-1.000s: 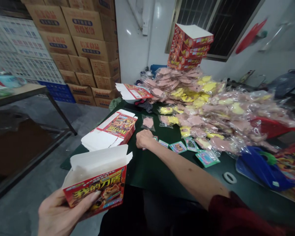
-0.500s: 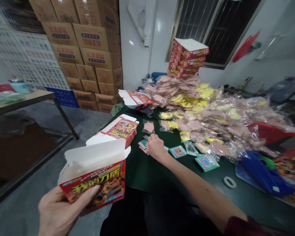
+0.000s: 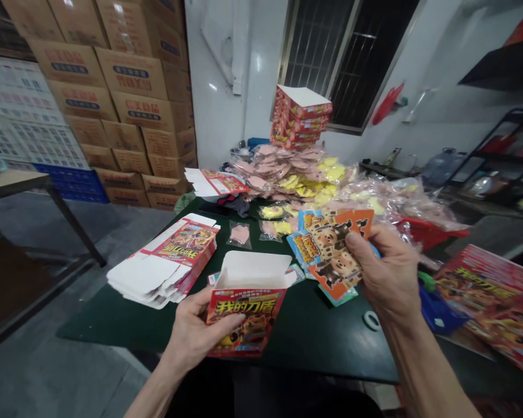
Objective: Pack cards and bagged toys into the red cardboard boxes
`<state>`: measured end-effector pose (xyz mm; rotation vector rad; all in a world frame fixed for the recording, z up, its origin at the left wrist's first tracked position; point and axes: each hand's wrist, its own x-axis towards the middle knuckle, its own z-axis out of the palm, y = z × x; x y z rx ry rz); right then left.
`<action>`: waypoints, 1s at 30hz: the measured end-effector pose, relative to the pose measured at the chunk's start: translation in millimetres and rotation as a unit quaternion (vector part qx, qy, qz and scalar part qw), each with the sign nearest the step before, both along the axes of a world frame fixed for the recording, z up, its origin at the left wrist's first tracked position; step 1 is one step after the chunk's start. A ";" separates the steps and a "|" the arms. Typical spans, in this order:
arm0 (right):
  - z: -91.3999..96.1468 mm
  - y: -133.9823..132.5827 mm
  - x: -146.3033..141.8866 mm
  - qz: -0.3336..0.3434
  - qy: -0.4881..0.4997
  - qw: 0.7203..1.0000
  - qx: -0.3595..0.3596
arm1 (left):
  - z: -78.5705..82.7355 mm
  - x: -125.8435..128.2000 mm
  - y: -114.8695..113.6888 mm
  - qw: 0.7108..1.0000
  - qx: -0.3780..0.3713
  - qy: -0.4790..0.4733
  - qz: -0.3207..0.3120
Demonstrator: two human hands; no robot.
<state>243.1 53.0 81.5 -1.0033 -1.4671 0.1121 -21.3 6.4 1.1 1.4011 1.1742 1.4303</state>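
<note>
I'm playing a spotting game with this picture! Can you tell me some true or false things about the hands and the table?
1. The left hand holds a red box with its top open. True.
2. The right hand is empty. False: it grips picture cards.
3. Flat folded boxes lie on the green table, left of the red box. True.
4. The packets heaped behind are all blue. False: they are pink and yellow.
</note>
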 end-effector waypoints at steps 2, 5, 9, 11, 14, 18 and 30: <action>-5.1 -1.0 3.5 -0.070 -0.071 0.995 0.026 | -1.8 3.4 2.6 0.999 0.000 -0.010 0.040; -42.4 8.4 -1.7 -0.128 -0.300 0.945 -0.012 | -2.4 -5.6 2.0 0.991 0.028 0.002 0.128; -107.9 14.8 -16.1 -0.011 -0.533 0.833 -0.151 | -0.6 -26.4 -3.7 0.973 0.106 0.091 0.182; -125.1 15.1 -17.2 0.067 -0.552 0.813 -0.176 | -1.3 -31.8 -6.6 0.967 0.119 0.118 0.191; -127.0 19.1 -9.2 0.163 -0.565 0.783 -0.203 | -5.9 -33.2 -8.7 0.969 0.109 0.127 0.183; -115.5 23.9 1.1 0.242 -0.560 0.762 -0.219 | -13.4 -34.0 -8.3 0.976 0.104 0.125 0.148; -13.6 -11.9 42.7 -0.004 -0.286 0.948 -0.140 | -12.3 -11.1 -2.9 0.977 0.167 0.123 0.043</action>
